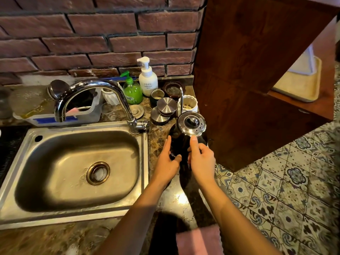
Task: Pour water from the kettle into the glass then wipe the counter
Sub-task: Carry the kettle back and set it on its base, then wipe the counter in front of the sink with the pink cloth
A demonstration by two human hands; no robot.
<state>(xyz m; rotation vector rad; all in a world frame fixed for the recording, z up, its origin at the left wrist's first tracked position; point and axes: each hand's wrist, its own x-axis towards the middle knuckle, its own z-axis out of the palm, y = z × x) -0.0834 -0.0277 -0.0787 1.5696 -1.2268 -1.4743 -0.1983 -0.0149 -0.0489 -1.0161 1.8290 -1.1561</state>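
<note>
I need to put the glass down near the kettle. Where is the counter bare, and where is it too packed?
Bare marble lies on the counter between the sink rim and the floor edge, nearer the person than the hands, and along the front below the sink. Crowded: the back corner behind the kettle, with metal lids, cups and soap bottles.

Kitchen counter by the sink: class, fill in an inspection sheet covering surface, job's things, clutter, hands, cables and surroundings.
Surface: dark marbled counter, glossy, right of a steel sink.
Job's things: black kettle with shiny lid, standing; clear glass behind the sink; pink cloth at near edge.
Clutter: green soap bottle, white pump bottle, round metal lids, small cups.
Hands: left hand open beside kettle; right hand at its handle, grip unclear.
Cables: nothing seen.
Surroundings: brick wall, wooden cabinet, patterned floor tiles.
</note>
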